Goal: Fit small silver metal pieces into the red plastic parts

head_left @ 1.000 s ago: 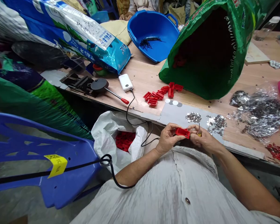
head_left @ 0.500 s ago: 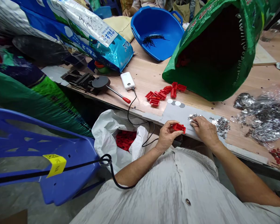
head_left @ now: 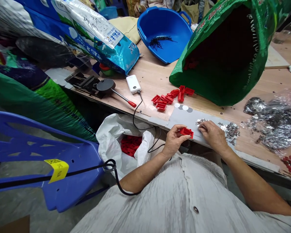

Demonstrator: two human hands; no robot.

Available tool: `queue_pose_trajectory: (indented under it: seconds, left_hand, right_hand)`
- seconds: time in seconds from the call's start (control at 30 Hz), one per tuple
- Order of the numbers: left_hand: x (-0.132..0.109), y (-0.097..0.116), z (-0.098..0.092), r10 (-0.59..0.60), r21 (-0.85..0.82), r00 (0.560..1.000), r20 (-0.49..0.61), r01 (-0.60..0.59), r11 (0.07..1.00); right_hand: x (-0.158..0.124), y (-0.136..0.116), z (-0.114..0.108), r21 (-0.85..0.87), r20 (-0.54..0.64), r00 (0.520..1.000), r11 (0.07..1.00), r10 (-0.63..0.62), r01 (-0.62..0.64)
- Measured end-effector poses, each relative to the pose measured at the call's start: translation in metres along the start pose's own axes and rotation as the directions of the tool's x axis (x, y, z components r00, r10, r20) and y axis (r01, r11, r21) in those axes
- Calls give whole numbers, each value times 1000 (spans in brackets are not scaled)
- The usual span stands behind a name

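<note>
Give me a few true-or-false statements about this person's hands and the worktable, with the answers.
The left hand holds a red plastic part. True.
The right hand is inside the blue basin. False: it lies on the grey sheet, fingers at a small pile of silvery metal bits.
The blue basin is full of water. False: it holds only a few thin dark pieces.
A white power bank lies on the table with a black cable plugged in. True.
The white bag below the table edge holds red parts. True.
</note>
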State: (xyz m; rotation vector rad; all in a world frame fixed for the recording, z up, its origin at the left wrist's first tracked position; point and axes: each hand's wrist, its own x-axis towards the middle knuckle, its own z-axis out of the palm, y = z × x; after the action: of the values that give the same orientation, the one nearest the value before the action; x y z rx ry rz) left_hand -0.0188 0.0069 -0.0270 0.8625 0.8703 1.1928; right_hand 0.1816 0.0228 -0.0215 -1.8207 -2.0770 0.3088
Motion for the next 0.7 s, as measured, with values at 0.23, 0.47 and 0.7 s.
queue_pose_trajectory:
  seconds: [0.23, 0.47, 0.7]
  left_hand:
    - [2, 0, 1, -11, -31, 1000, -16, 10, 999]
    - [6, -4, 5, -32, -43, 999, 5, 32, 999]
    - [10, -9, 7, -23, -22, 999, 37, 24, 999]
  right_hand:
    - [1, 4, -15, 193, 52, 993, 975, 102, -110]
    - [-2, 7, -13, 352, 104, 990, 927, 98, -128]
    - [-2, 7, -12, 314, 80, 992, 942, 94, -115]
